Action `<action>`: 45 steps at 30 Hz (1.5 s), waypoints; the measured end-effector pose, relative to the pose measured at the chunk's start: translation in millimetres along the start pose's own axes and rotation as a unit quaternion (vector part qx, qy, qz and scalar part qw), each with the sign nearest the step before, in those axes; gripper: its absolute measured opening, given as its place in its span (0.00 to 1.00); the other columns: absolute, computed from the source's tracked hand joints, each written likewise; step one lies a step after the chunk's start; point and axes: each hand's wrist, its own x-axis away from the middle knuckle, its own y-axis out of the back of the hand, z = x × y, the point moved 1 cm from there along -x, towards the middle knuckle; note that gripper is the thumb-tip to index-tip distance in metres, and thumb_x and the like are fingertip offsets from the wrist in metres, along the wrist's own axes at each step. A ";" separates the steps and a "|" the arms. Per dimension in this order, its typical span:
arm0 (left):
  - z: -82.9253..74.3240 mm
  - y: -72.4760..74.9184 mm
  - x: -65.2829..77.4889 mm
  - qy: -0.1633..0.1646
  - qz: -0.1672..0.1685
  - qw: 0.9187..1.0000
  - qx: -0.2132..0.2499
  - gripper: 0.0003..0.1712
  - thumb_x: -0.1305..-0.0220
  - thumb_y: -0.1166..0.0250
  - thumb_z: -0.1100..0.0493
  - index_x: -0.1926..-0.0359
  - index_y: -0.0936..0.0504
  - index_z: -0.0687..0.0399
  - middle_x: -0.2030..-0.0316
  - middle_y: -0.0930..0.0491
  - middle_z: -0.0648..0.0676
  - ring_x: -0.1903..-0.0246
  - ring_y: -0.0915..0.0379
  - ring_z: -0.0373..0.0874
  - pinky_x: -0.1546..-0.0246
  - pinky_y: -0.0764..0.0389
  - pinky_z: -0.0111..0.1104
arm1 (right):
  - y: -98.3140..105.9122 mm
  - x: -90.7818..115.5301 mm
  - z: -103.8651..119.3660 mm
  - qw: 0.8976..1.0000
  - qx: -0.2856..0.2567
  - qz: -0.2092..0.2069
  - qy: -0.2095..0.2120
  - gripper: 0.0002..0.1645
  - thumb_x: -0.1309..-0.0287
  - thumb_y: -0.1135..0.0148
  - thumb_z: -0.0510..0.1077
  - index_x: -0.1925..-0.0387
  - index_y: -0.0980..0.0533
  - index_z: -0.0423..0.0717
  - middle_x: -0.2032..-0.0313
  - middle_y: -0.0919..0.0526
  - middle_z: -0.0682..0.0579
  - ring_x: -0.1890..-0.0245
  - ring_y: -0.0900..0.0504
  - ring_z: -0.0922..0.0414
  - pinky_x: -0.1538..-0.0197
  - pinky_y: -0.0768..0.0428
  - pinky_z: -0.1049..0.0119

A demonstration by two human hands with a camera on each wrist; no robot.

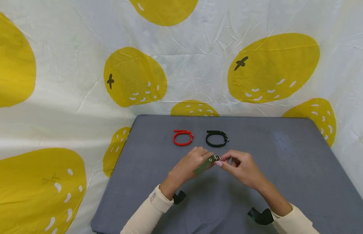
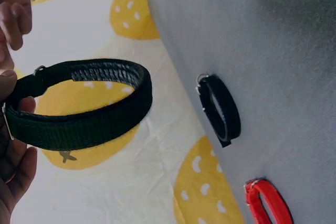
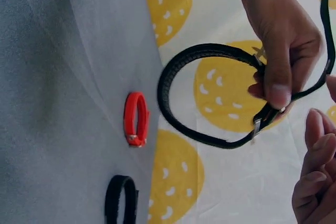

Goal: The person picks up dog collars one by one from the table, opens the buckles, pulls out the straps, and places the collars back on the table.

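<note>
In the head view, my left hand (image 1: 191,164) grips a dark green collar (image 1: 202,167) with metal eyelets and a buckle. Its strap end slants down across the back of that hand. From the other side, my right hand (image 1: 241,167) brings thumb and fingertips together right at the buckle end. Seen from the right wrist, the collar (image 3: 173,114) hangs as an open loop, pinched near its metal fittings by the left thumb and fingers. The free strap end curves upward there, and a right-hand fingertip (image 3: 332,85) overlaps it.
Behind the hands, a red buckled collar (image 1: 182,144) and a black buckled collar (image 1: 216,145) lie looped on the grey table (image 1: 158,130). A white cloth (image 1: 196,71) printed with yellow fruit rises along the table's back and sides. Dark straps (image 1: 261,217) hang at both cuffs.
</note>
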 end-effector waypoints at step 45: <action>-0.6 15.5 -6.3 0.101 0.004 0.938 0.333 0.22 0.46 0.30 0.48 0.50 0.20 0.48 0.56 0.24 0.43 0.57 0.32 0.31 0.58 0.26 0.20 | -6.4 3.2 -14.7 0.955 -0.267 0.075 -0.109 0.11 0.33 0.48 0.38 0.67 0.30 0.31 0.80 0.27 0.47 0.85 0.31 0.56 0.86 0.32 0.60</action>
